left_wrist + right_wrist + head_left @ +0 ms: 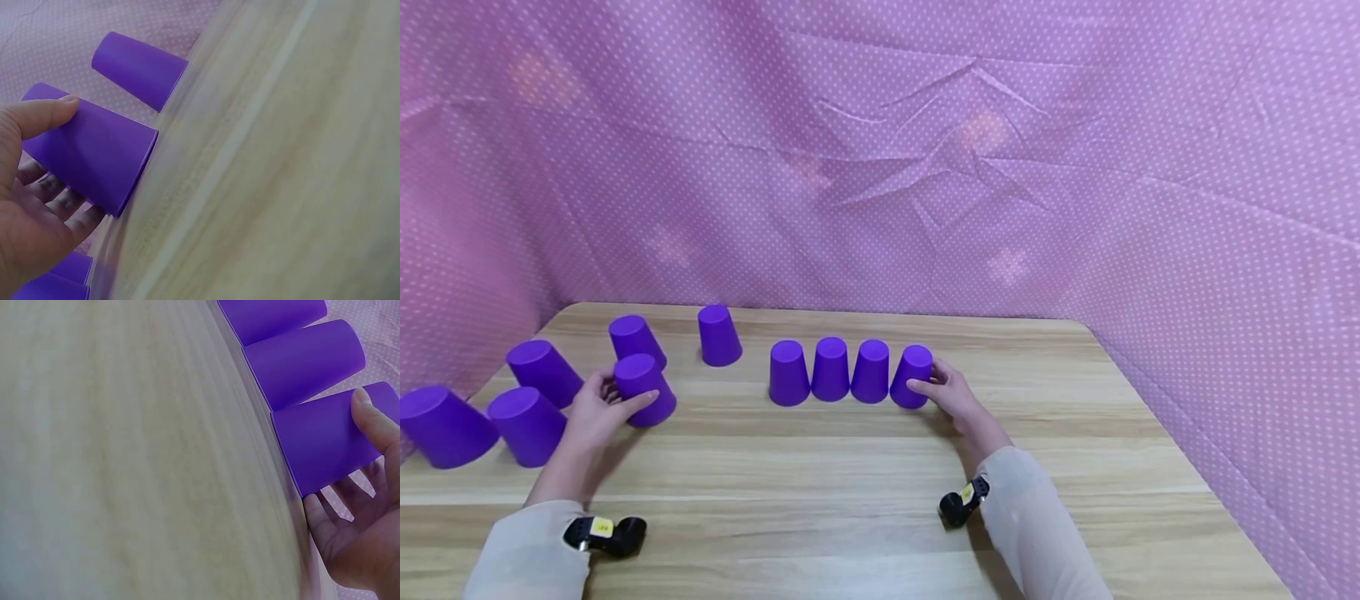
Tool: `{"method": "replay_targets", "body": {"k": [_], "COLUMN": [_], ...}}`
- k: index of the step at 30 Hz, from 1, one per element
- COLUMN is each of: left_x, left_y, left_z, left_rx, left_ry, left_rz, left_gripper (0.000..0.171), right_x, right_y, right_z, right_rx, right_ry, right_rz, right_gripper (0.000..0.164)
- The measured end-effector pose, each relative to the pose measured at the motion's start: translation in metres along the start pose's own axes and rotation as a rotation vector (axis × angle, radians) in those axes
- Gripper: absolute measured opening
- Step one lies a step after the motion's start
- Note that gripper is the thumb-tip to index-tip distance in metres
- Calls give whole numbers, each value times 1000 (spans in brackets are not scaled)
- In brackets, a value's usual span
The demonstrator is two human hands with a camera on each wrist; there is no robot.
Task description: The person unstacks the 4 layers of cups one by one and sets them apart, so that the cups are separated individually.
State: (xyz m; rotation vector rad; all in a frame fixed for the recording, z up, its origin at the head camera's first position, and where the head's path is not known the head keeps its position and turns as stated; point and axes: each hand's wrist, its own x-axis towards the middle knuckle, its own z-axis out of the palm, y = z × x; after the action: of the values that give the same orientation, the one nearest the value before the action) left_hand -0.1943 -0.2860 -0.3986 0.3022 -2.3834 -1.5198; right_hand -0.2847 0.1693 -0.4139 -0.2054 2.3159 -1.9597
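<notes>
In the head view, several purple cups stand upside down on the wooden table. My left hand (597, 410) holds one purple cup (638, 377) at the left, thumb on its near side and fingers round the far side. The left wrist view shows the thumb pressed on that cup (94, 150) and its rim down at the tabletop. My right hand (953, 392) grips the rightmost cup (911, 379) of a short row. In the right wrist view the thumb lies on this cup's wall (331, 437), its rim corner close to the neighbouring cup (306, 362).
The row continues left with a second cup (870, 372), a third cup (831, 371) and an end cup (789, 375). Behind stands a lone cup (719, 337). More cups, among them a near-left cup (448, 429), surround the left hand. Pink dotted cloth (880, 208) hangs around the table (790, 517).
</notes>
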Motion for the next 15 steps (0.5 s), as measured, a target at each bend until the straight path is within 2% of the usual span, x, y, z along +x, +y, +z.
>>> {"method": "replay_targets", "body": {"k": [4, 12, 15], "left_x": [1, 21, 25], "left_y": [-5, -37, -39], "left_z": [1, 0, -2], "left_rx": [-2, 40, 45], "left_ry": [15, 18, 11], "left_rz": [-22, -8, 1], "left_gripper": [79, 88, 90], "right_x": [1, 8, 10], "right_y": [0, 14, 17], "right_z": [0, -2, -2], "right_rx": [2, -7, -4], "right_ry": [0, -8, -6], "right_rz": [5, -32, -32], "right_gripper": [57, 61, 62]}}
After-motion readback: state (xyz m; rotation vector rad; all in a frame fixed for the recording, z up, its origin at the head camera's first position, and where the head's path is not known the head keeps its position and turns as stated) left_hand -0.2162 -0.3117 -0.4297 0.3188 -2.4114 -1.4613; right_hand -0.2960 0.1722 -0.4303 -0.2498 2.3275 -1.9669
